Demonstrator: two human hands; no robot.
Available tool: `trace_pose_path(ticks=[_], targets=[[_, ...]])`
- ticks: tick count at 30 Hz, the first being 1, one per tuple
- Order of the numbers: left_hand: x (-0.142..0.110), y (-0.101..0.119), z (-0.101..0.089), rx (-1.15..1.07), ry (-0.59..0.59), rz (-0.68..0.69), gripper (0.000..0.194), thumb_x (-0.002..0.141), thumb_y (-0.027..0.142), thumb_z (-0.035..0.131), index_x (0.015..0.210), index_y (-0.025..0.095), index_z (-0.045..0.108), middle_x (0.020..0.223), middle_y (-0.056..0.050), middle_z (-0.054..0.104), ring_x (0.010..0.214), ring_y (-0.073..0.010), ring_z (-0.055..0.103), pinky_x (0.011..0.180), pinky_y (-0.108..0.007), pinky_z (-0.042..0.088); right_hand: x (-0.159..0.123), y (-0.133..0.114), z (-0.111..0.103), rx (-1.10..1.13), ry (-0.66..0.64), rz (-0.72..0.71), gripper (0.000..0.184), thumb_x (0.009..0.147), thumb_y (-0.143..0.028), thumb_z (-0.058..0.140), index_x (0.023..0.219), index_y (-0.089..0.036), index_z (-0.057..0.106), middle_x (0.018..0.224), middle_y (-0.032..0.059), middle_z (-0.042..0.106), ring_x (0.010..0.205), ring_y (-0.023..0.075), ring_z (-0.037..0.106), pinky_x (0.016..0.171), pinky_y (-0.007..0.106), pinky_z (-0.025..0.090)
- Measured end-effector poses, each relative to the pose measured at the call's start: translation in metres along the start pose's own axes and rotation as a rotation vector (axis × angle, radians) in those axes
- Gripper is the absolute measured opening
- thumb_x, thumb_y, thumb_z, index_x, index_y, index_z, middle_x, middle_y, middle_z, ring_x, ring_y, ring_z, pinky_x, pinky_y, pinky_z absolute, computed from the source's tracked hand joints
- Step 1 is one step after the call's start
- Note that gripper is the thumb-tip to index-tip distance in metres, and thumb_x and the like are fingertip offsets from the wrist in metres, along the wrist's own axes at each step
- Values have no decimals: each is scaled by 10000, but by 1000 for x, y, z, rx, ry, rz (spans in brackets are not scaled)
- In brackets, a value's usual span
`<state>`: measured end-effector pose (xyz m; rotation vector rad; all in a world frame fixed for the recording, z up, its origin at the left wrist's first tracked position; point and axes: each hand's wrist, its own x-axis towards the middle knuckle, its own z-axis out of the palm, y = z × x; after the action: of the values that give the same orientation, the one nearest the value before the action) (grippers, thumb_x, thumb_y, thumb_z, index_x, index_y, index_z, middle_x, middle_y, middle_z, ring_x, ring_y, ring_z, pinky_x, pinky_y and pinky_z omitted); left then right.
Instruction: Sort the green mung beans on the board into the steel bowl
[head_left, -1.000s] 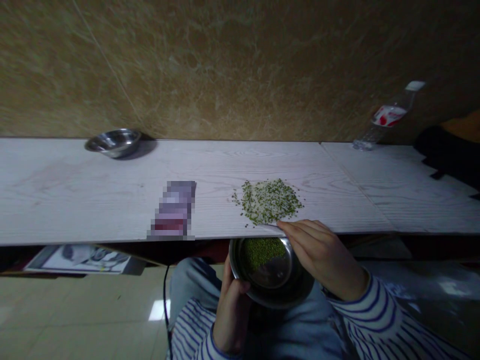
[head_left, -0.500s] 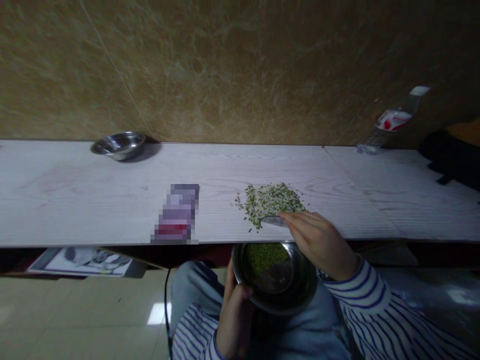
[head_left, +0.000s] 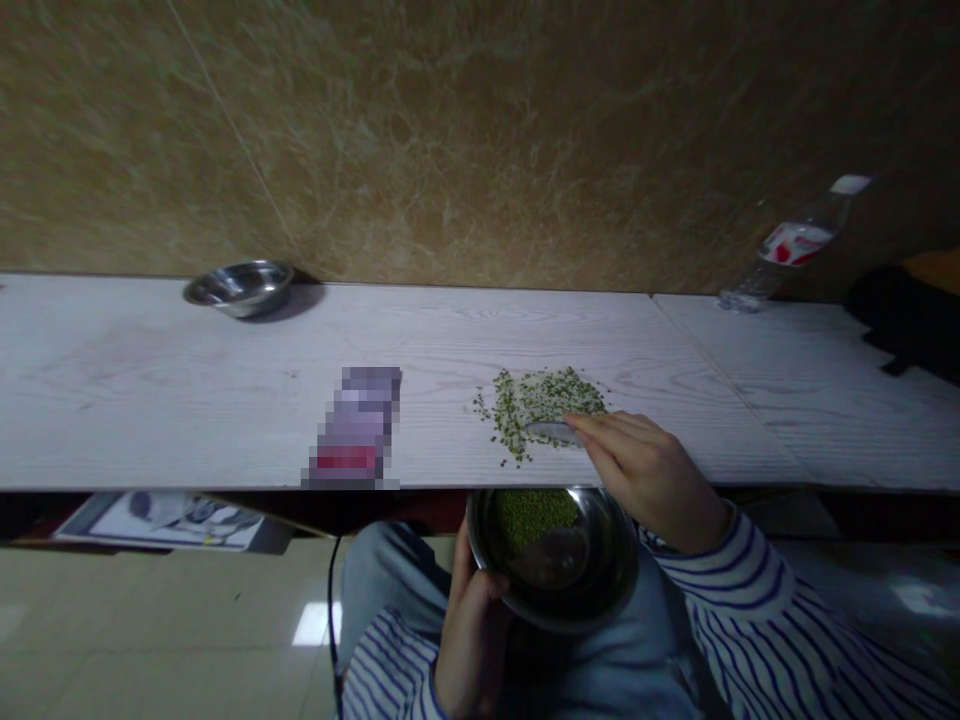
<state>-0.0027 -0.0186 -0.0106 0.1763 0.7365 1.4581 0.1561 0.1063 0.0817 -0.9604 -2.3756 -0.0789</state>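
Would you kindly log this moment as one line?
left hand: grips metal bowl, green grains inside | right hand: holds thin metal tool at green-and-white pile

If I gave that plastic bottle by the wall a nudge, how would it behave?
The bottle would probably tip fairly easily, since it stands tall and narrow. It looks clear with no obvious drink inside, so it is likely light. Its round body would perhaps roll once down, and the thin-looking plastic might flex if squeezed.
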Motion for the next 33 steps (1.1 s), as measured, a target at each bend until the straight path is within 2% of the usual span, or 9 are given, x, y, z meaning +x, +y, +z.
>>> trace_pose_path(ticks=[8, 16, 27, 33], targets=[[0, 0, -2, -35, -12, -1, 757, 737, 143, 515, 1454, 321, 350, 1406, -26, 530, 1332, -283, 401, 1102, -428, 273, -2, -19, 4, 61, -100, -59, 297, 906, -84, 457, 1145, -145, 624, 997, 85, 724, 891, 191, 654, 778, 362, 509], [-1, 0, -1, -39, -8, 7, 741, 752, 119, 497, 1457, 280, 336, 1416, -45, 525, 1324, -258, 417, 1117, -406, 241, 1, -7, 11, 58, -80, -21, 314, 907, -81, 450, 1170, -140, 611, 997, 80, 721, 885, 199, 651, 792, 376, 506], [-2, 0, -2, -43, 13, -14, 716, 744, 142, 538, 1428, 307, 400, 1385, -42, 554, 1291, -277, 455, 1099, -421, 273, -9, -21, 4, 80, -93, -100, 295, 893, -57, 471, 1138, -129, 619, 1049, 75, 716, 940, 199, 641, 795, 371, 493], [-2, 2, -1, -22, 11, -4, 699, 726, 146, 540, 1403, 291, 441, 1387, -43, 551, 1299, -280, 436, 1092, -413, 281, -12, -22, 0, 66, -69, -69, 309, 903, -73, 459, 1156, -156, 615, 1052, 74, 715, 943, 188, 642, 797, 362, 489]])
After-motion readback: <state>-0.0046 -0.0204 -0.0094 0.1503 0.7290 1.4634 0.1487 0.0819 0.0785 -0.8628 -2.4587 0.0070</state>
